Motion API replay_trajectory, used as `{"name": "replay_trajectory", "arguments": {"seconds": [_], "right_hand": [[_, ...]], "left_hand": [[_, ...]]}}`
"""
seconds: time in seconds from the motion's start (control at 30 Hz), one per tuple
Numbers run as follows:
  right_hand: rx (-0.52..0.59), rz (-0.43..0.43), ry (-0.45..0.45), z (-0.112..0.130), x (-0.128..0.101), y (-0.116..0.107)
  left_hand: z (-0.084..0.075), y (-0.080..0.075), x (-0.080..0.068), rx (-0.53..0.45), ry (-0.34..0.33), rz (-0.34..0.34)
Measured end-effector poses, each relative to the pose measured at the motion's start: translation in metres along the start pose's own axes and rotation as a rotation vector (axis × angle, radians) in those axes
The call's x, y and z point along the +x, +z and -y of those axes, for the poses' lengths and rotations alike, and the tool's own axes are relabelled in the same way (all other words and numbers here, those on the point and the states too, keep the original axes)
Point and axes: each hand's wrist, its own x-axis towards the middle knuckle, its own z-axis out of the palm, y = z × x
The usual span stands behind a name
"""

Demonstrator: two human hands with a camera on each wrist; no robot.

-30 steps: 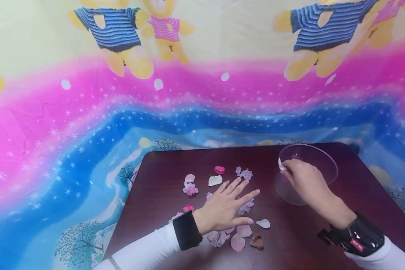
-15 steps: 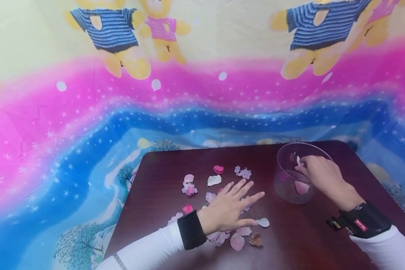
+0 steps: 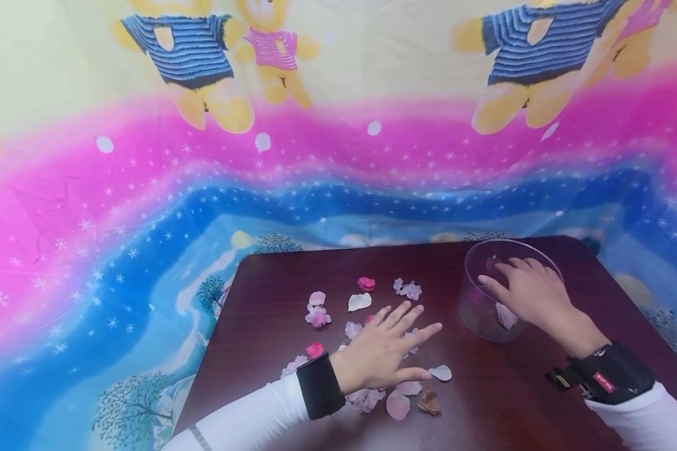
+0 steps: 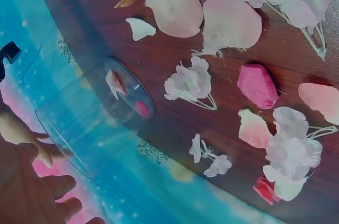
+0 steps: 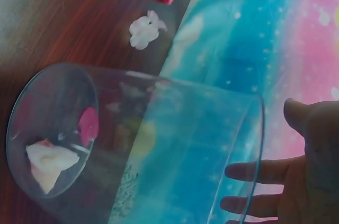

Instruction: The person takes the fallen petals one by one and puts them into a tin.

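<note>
My right hand (image 3: 536, 291) is at the mouth of a clear plastic cylinder (image 3: 476, 322), its fingers extended over the rim and inside, holding nothing. At the cylinder's bottom lie a white petal (image 5: 53, 158), a pale pink petal (image 5: 43, 180) partly under it, and a magenta petal (image 5: 89, 126). Fingers spread, my left hand (image 3: 378, 351) is held over scattered petals and blossoms, hiding some of them in the head view. Close to its thumb is a small white petal (image 3: 441, 373). A lilac blossom (image 3: 410, 290) lies beyond its fingertips.
The dark wooden table (image 3: 282, 275) carries a red petal (image 3: 366, 284), a cream petal (image 3: 359, 302), a pink petal (image 3: 397, 406) and a curled brown petal (image 3: 430, 403). Behind it hangs a printed bear cloth (image 3: 338, 150).
My right hand has moved from the cylinder's near-left rim into its mouth and let go of a white petal, which dropped inside. My left hand has shifted slightly right.
</note>
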Motion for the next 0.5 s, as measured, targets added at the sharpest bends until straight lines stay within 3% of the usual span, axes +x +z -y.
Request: {"name": "replay_trajectory", "arguments": {"seconds": [0.17,0.4,0.5], "right_hand": [[0.034,-0.070,-0.034,0.017,-0.004,0.000],[0.090,-0.259,-0.134,0.055,-0.015,0.010],[0.102,-0.271,-0.176,0.072,-0.020,0.020]], "left_hand": [[0.003,0.003,-0.001,-0.004,-0.030,-0.007],[0.011,0.010,-0.009,-0.019,-0.078,-0.032],[0.016,0.014,-0.016,-0.028,-0.100,-0.041]]}}
